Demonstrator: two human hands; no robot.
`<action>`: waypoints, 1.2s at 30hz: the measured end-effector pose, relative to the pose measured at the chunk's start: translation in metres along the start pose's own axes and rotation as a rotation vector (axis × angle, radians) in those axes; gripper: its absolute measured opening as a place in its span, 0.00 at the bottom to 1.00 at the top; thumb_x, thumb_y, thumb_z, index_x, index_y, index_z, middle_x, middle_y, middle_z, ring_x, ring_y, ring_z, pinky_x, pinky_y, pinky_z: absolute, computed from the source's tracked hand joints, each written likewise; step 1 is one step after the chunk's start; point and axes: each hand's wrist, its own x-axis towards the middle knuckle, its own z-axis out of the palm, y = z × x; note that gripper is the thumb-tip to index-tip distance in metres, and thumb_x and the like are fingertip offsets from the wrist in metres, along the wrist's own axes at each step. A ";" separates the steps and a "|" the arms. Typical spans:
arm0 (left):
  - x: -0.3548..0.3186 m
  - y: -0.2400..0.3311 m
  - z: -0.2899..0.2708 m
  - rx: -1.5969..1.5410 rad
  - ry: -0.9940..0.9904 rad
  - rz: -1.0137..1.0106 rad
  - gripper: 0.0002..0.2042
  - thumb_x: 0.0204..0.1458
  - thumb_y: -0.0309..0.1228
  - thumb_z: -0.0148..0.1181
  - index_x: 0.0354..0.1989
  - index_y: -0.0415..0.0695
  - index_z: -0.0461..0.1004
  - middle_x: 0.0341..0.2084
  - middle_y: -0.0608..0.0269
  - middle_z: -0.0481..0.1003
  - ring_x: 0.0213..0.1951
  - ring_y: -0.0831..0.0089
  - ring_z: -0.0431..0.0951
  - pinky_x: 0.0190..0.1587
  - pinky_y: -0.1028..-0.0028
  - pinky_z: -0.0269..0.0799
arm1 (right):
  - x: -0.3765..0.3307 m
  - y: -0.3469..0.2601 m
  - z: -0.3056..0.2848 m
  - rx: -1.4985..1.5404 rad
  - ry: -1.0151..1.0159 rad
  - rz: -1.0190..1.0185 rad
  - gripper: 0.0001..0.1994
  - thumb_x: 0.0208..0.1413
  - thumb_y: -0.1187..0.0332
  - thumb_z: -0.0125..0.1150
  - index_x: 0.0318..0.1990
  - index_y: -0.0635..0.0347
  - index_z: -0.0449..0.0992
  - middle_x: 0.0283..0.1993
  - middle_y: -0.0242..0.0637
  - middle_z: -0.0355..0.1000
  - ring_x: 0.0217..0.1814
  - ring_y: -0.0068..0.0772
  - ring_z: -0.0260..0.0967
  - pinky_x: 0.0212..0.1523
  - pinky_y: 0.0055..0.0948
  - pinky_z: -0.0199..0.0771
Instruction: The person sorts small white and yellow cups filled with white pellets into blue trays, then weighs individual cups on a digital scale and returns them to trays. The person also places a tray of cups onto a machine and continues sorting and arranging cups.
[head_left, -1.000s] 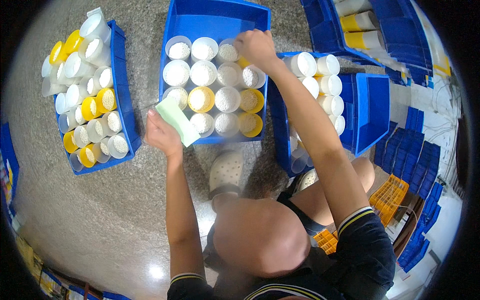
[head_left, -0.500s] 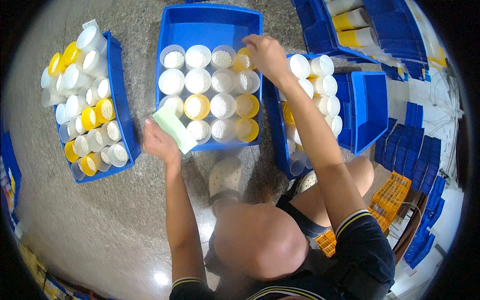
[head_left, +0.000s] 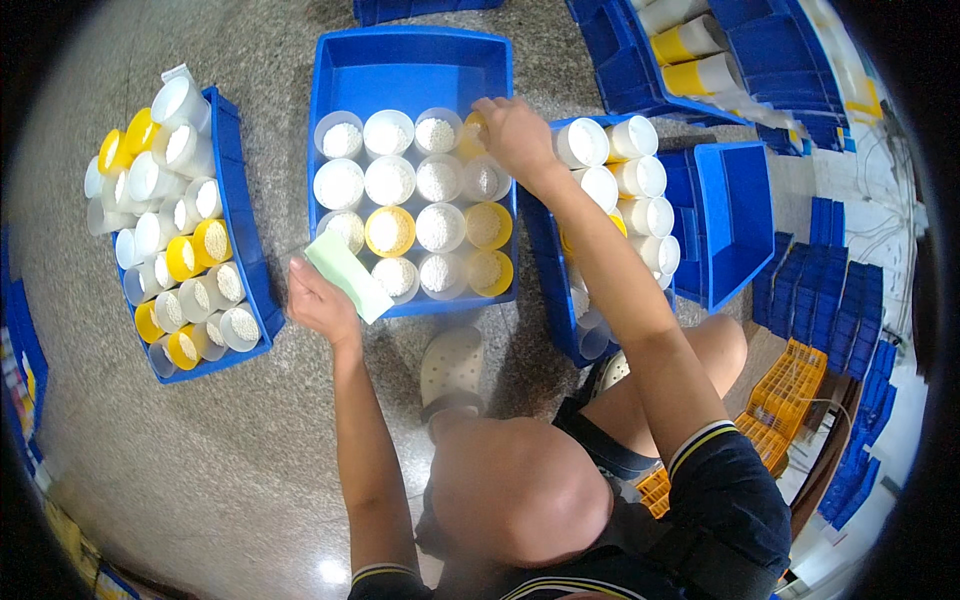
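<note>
My left hand (head_left: 322, 303) is closed on a pale green sheet of paper (head_left: 350, 276), held over the near left corner of a blue bin (head_left: 412, 48). Rows of cups stand in this bin, most of them translucent white and a few yellow. Small white pellets fill them, like the white cup (head_left: 390, 180) in the second row. At the right end of the far row, my right hand (head_left: 515, 138) closes on the rim of a yellow cup (head_left: 472, 136); the hand partly covers that cup, and its fingertips are hard to make out.
To the left stands another blue bin (head_left: 240, 210), heaped with white and yellow cups. A third bin (head_left: 545, 270) of cups sits under my right forearm, beside a blue bin (head_left: 735, 225). Stacked blue bins (head_left: 800, 300) and orange crates (head_left: 785, 400) lie farther right.
My right hand has come slightly nearer and lower, onto the far right yellow cup. The whole view has shifted a little; my left hand still holds the green paper.
</note>
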 end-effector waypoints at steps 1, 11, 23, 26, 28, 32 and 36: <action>0.000 0.000 0.000 -0.006 0.000 0.002 0.24 0.70 0.38 0.43 0.25 0.34 0.73 0.19 0.48 0.74 0.20 0.54 0.73 0.26 0.58 0.65 | 0.001 -0.002 0.002 -0.046 0.020 -0.021 0.15 0.52 0.70 0.64 0.49 0.56 0.79 0.46 0.40 0.78 0.51 0.45 0.74 0.47 0.40 0.79; -0.001 0.001 0.000 -0.034 0.011 0.002 0.24 0.70 0.38 0.43 0.24 0.34 0.73 0.18 0.49 0.74 0.18 0.55 0.74 0.24 0.59 0.65 | 0.017 -0.008 0.007 -0.186 -0.149 0.046 0.13 0.54 0.67 0.64 0.47 0.56 0.79 0.48 0.40 0.77 0.55 0.41 0.72 0.48 0.37 0.79; -0.002 -0.002 0.000 -0.005 0.019 0.042 0.26 0.71 0.41 0.42 0.24 0.34 0.71 0.16 0.52 0.73 0.18 0.65 0.68 0.24 0.60 0.63 | 0.015 -0.006 -0.002 -0.091 -0.037 -0.012 0.12 0.54 0.69 0.59 0.46 0.57 0.79 0.44 0.41 0.77 0.52 0.44 0.73 0.50 0.41 0.78; -0.002 -0.004 0.001 -0.026 0.018 0.039 0.26 0.71 0.41 0.43 0.24 0.34 0.71 0.16 0.51 0.72 0.18 0.64 0.69 0.25 0.60 0.63 | 0.018 -0.008 -0.004 -0.141 0.085 -0.072 0.13 0.53 0.69 0.59 0.47 0.56 0.78 0.42 0.40 0.77 0.52 0.43 0.73 0.48 0.42 0.77; -0.002 -0.007 0.001 0.000 0.030 0.042 0.23 0.70 0.37 0.45 0.24 0.34 0.72 0.17 0.47 0.73 0.18 0.54 0.71 0.23 0.58 0.63 | 0.019 -0.012 -0.003 -0.138 0.101 -0.093 0.13 0.54 0.68 0.59 0.47 0.55 0.79 0.42 0.39 0.77 0.51 0.42 0.73 0.46 0.43 0.75; 0.001 -0.011 0.004 0.163 0.076 0.075 0.21 0.68 0.34 0.48 0.23 0.33 0.71 0.15 0.45 0.70 0.16 0.52 0.66 0.22 0.56 0.59 | 0.018 -0.032 0.010 -0.058 0.210 -0.154 0.16 0.55 0.64 0.61 0.51 0.55 0.78 0.48 0.39 0.78 0.54 0.43 0.73 0.49 0.48 0.73; -0.004 -0.012 0.004 0.000 0.094 0.074 0.24 0.70 0.37 0.46 0.22 0.31 0.63 0.13 0.50 0.60 0.20 0.63 0.53 0.22 0.59 0.54 | 0.017 -0.070 0.035 0.259 0.254 -0.253 0.26 0.58 0.53 0.60 0.63 0.48 0.71 0.66 0.42 0.66 0.68 0.45 0.62 0.65 0.62 0.60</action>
